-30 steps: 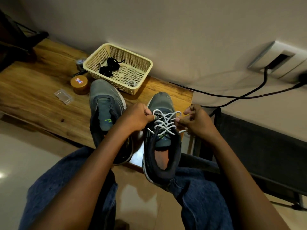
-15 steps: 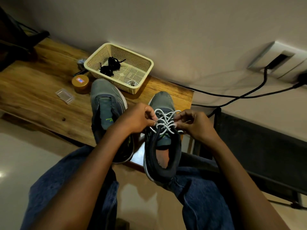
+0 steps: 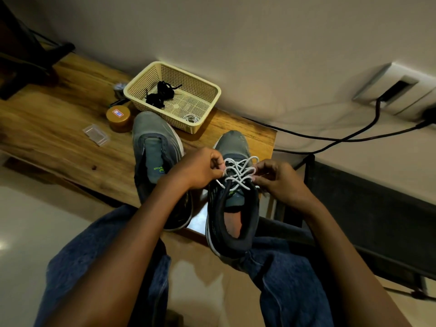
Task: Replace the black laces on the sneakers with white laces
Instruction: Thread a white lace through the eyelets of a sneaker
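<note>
Two grey sneakers lie toes away from me at the wooden table's near edge. The right sneaker (image 3: 232,208) rests partly on my knee and carries a white lace (image 3: 239,172) criss-crossed through its eyelets. My left hand (image 3: 200,169) pinches one end of that lace on the shoe's left side. On the other side my right hand (image 3: 278,179) grips the lace. The left sneaker (image 3: 153,149) has no lace and is partly hidden behind my left forearm. Black laces (image 3: 160,94) lie bundled in the cream basket (image 3: 203,114).
A second white lace (image 3: 190,118) lies in the basket's near corner. A round orange tin (image 3: 118,118) and a small clear plastic case (image 3: 95,134) sit left of the sneakers on the table (image 3: 59,138). Black cables (image 3: 342,138) run along the wall to a socket.
My right hand has drawn in closer to the laced eyelets and curled tighter on the lace. My left hand has shifted slightly toward the shoe's middle. The sneakers stay where they were.
</note>
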Action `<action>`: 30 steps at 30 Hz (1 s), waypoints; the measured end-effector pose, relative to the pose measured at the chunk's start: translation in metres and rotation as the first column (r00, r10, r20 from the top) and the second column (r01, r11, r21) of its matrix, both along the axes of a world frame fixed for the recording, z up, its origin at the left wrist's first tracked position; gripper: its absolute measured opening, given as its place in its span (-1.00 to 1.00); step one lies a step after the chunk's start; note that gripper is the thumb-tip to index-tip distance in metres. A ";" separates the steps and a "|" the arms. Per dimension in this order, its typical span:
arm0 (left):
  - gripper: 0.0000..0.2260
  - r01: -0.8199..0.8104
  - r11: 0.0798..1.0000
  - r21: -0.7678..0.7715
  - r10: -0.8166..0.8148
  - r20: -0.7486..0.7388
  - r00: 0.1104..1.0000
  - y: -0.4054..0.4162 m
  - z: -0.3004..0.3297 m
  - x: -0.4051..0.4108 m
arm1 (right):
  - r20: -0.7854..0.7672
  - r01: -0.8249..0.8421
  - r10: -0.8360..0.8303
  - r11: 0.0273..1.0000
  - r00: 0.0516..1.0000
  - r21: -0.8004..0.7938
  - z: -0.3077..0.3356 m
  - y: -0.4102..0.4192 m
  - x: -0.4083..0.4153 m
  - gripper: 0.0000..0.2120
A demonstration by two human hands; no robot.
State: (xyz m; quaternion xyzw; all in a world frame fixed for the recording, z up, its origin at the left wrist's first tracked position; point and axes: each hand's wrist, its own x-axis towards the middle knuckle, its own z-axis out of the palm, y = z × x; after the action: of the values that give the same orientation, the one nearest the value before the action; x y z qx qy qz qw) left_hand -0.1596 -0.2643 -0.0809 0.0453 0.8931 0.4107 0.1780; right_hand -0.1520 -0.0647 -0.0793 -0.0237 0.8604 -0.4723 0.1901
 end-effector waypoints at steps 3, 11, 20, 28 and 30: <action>-0.90 -0.004 1.000 -0.007 0.004 -0.004 1.000 0.000 -0.002 -0.001 | -0.034 0.020 -0.019 0.999 0.999 0.029 -0.003 0.001 -0.001 -0.95; -0.92 0.003 1.000 -0.023 -0.003 -0.017 1.000 0.000 -0.001 0.000 | -0.035 -0.014 0.014 1.000 0.999 -0.007 0.001 -0.001 0.002 -0.98; -0.97 -0.004 1.000 -0.021 0.004 -0.003 1.000 0.000 -0.001 -0.001 | 0.002 0.012 -0.012 0.998 1.000 -0.060 -0.001 0.001 0.001 -0.92; -0.98 0.006 1.000 -0.008 -0.006 0.005 1.000 0.002 0.000 0.000 | -0.059 0.041 -0.040 0.999 0.997 0.017 -0.006 0.000 -0.001 -0.90; -0.99 0.023 1.000 -0.018 -0.023 -0.009 1.000 0.001 0.002 0.001 | -0.052 0.041 -0.041 0.999 0.998 0.011 -0.005 0.000 -0.001 -0.90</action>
State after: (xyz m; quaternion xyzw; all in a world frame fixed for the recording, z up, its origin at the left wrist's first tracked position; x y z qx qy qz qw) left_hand -0.1588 -0.2630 -0.0791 0.0559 0.8968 0.4006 0.1792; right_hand -0.1526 -0.0646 -0.0844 -0.0171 0.8681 -0.4701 0.1584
